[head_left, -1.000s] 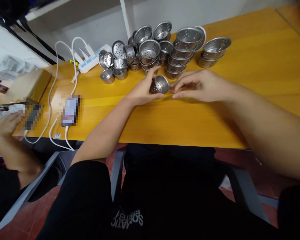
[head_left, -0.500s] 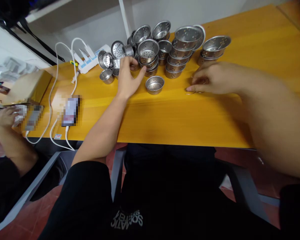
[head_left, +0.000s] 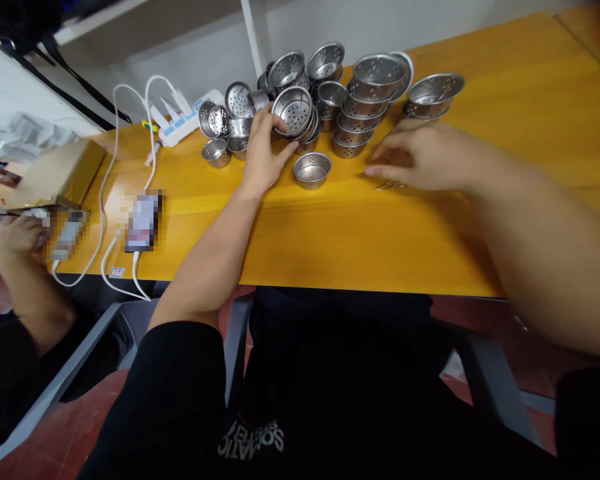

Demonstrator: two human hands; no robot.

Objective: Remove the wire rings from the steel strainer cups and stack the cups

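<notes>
My left hand (head_left: 266, 148) is closed on the near side of a perforated metal cup (head_left: 293, 110), the top one of a short stack, which tilts towards me. A single low metal cup (head_left: 312, 171) stands upright on the table, just right of my left thumb. My right hand (head_left: 413, 152), blurred, hovers low over the table with thumb and fingers apart. Thin wire pieces (head_left: 390, 185) lie beneath it. Behind that hand sits another perforated cup (head_left: 434, 95); a taller stack of cups (head_left: 363, 107) rises to its left.
More perforated cups (head_left: 240, 100) crowd the back of the table. To the left are a white power strip (head_left: 190, 123) with cables, a charging phone (head_left: 143, 221) and a cardboard box (head_left: 63, 173). Another person's hand (head_left: 20, 235) is at the far left.
My left hand has moved slightly right and taken hold of the cup stack, whose top now leans towards me. My right hand has shifted slightly left, its fingers and thumb apart.
</notes>
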